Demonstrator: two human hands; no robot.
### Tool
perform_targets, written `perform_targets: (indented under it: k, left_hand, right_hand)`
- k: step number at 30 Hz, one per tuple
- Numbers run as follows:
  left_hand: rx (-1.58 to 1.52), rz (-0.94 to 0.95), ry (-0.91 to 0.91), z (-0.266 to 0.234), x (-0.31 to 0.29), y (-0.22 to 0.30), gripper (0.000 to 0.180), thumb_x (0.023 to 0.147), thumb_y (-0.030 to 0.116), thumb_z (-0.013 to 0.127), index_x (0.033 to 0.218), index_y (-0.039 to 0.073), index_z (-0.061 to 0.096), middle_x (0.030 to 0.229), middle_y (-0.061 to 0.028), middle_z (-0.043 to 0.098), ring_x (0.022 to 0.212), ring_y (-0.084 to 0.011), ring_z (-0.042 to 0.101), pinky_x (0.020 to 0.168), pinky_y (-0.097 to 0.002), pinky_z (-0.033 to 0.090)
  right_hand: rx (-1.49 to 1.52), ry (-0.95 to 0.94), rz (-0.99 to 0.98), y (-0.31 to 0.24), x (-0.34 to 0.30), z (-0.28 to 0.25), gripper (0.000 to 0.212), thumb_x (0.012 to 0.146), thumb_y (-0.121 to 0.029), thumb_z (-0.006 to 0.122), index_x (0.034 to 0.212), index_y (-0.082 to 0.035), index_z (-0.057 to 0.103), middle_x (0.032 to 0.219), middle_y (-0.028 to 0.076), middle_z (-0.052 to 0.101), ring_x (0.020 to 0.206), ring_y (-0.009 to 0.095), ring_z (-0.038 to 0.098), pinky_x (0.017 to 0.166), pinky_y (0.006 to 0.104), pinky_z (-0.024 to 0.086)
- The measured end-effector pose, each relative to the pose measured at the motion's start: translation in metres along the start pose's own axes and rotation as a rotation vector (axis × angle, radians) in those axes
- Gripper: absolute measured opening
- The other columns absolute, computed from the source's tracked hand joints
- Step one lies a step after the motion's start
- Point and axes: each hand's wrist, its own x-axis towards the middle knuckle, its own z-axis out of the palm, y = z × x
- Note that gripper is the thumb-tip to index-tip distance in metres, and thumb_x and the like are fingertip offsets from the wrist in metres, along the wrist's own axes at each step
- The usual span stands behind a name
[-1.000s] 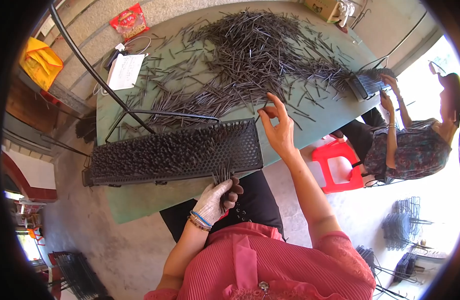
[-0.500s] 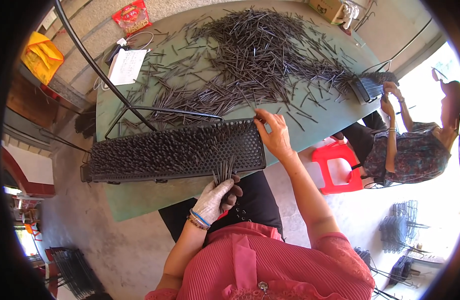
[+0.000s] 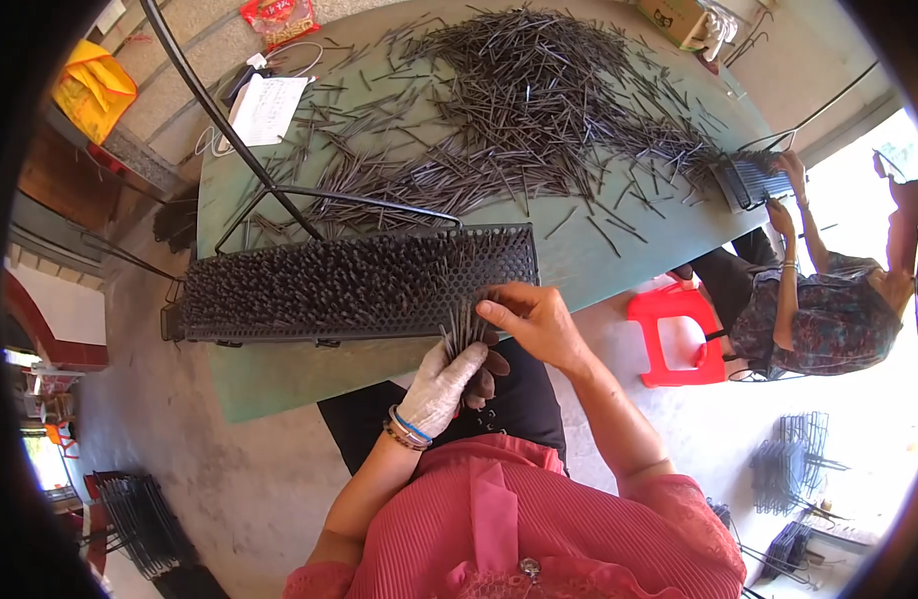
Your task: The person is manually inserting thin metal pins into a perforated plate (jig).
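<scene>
My left hand (image 3: 441,389), in a white work glove with dark fingers, is closed round a bundle of thin dark rods (image 3: 461,325) that point up and away from me. Bare, my right hand (image 3: 535,321) pinches at the top of that bundle with thumb and forefinger; how many rods it grips is hidden. Just beyond both hands lies a long black perforated rack (image 3: 309,285). Upright rods fill most of its holes, while bare holes show toward its right end. A bent black wire handle (image 3: 262,180) rises from the rack.
Loose rods lie in a big pile (image 3: 539,80) on the green table (image 3: 269,384). Papers (image 3: 266,108) lie at the far left and a cardboard box (image 3: 676,20) at the far right. A co-worker (image 3: 813,309) handles another rack (image 3: 743,183) beside a red stool (image 3: 669,339).
My right hand has come back from the rack's right end to the bundle in my left hand. The left hand has shifted slightly right, and the view has moved a little.
</scene>
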Motion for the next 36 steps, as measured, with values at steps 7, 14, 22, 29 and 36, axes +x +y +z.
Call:
perform_targets:
  k: [7, 14, 22, 29, 36]
  left_hand:
    - [-0.054, -0.048, 0.011, -0.010, 0.003, -0.008, 0.030, 0.100, 0.027, 0.051, 0.119, 0.003, 0.055, 0.092, -0.0108, 0.069, 0.062, -0.0095, 0.061, 0.046, -0.0204, 0.045]
    - [-0.174, -0.055, 0.037, -0.016, 0.008, -0.019, 0.030, 0.099, 0.027, 0.053, 0.118, 0.004, 0.055, 0.096, -0.0123, 0.070, 0.063, -0.0122, 0.063, 0.047, -0.0230, 0.047]
    - [-0.190, -0.125, 0.079, -0.015, 0.009, -0.018, 0.028, 0.099, 0.025, 0.051, 0.117, 0.004, 0.055, 0.094, -0.0128, 0.069, 0.062, -0.0129, 0.061, 0.047, -0.0245, 0.048]
    - [-0.184, -0.139, 0.121, -0.016, 0.011, -0.019, 0.028, 0.099, 0.024, 0.051, 0.116, 0.002, 0.055, 0.092, -0.0142, 0.069, 0.060, -0.0126, 0.059, 0.047, -0.0260, 0.049]
    - [-0.126, -0.130, 0.121, -0.021, 0.012, -0.023, 0.026, 0.100, 0.023, 0.050, 0.115, 0.003, 0.055, 0.090, -0.0140, 0.068, 0.059, -0.0113, 0.059, 0.045, -0.0258, 0.048]
  right_hand:
    - [0.063, 0.012, 0.093, 0.005, 0.012, -0.014, 0.021, 0.091, -0.017, 0.069, 0.098, 0.003, 0.071, 0.084, 0.003, 0.070, 0.074, 0.007, 0.060, 0.064, 0.0233, 0.049]
    - [-0.076, 0.322, -0.244, -0.015, 0.043, -0.028, 0.023, 0.090, -0.009, 0.068, 0.108, 0.005, 0.066, 0.087, 0.007, 0.072, 0.077, 0.010, 0.064, 0.069, 0.0224, 0.051]
    - [-0.321, 0.353, -0.422, 0.005, 0.077, -0.017, 0.018, 0.085, -0.011, 0.072, 0.100, -0.001, 0.070, 0.083, 0.005, 0.071, 0.074, 0.008, 0.065, 0.069, 0.0241, 0.050]
    - [-0.586, 0.351, -0.635, 0.018, 0.082, -0.016, 0.025, 0.080, -0.013, 0.076, 0.103, -0.007, 0.071, 0.085, 0.006, 0.071, 0.079, 0.022, 0.062, 0.078, 0.0327, 0.046]
    - [-0.754, 0.340, -0.812, 0.020, 0.080, -0.011, 0.030, 0.080, -0.014, 0.075, 0.110, -0.009, 0.070, 0.089, 0.003, 0.070, 0.082, 0.019, 0.059, 0.077, 0.0327, 0.042]
